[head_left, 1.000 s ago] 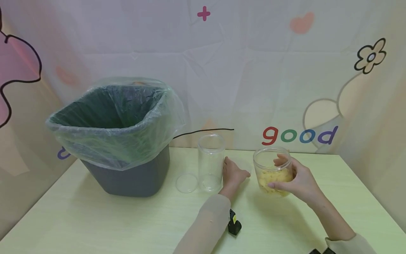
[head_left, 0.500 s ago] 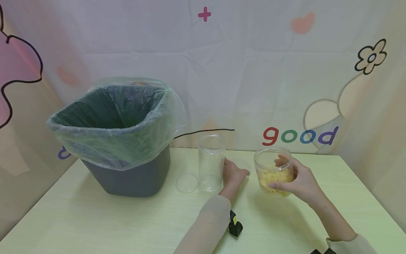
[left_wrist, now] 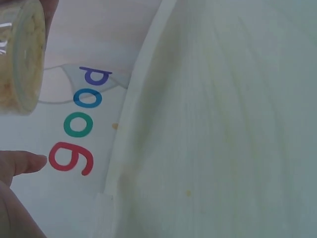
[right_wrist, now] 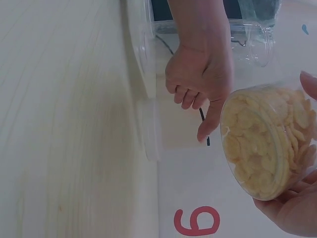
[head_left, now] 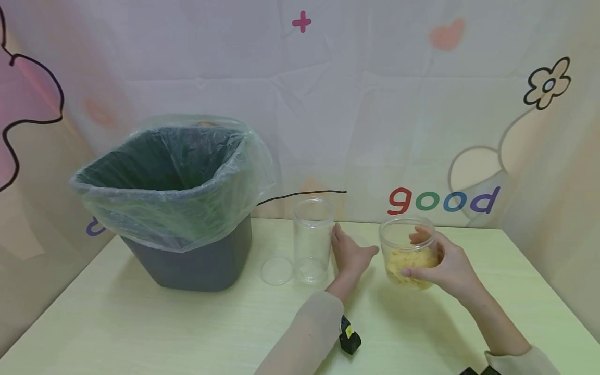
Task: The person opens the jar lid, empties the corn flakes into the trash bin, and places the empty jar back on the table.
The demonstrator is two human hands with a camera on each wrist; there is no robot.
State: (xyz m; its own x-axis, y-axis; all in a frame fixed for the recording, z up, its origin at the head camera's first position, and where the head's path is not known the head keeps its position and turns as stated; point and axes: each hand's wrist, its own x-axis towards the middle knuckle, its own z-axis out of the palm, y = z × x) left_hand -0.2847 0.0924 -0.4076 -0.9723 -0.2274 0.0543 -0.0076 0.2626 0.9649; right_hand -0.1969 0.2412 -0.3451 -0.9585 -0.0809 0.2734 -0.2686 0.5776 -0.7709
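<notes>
My right hand (head_left: 454, 268) grips a clear plastic jar (head_left: 398, 229) around its side, raised over the table. Thin yellow chips (right_wrist: 252, 144) fill the lower part of this lidless jar, and its base shows in the right wrist view. My left hand (head_left: 351, 255) is beside a tall, clear, empty jar (head_left: 313, 242), fingertips right at that jar's right side. Its thumb sticks out toward the chip jar, and nothing is in its palm (right_wrist: 203, 69). A round clear lid (head_left: 276, 271) lies left of the tall jar. Another clear lid (right_wrist: 152, 129) lies behind my left hand.
A dark grey bin (head_left: 201, 268) lined with a translucent green bag (head_left: 187, 224) stands on the left of the table (head_left: 187, 333). A printed cloth (head_left: 328, 104) hangs behind the table's back edge. Small crumbs (left_wrist: 188, 193) lie on the tabletop.
My left hand has shifted slightly right and away from me, its thumb now spread wider. The chip jar in my right hand has moved a little to the right. The tall jar stays put.
</notes>
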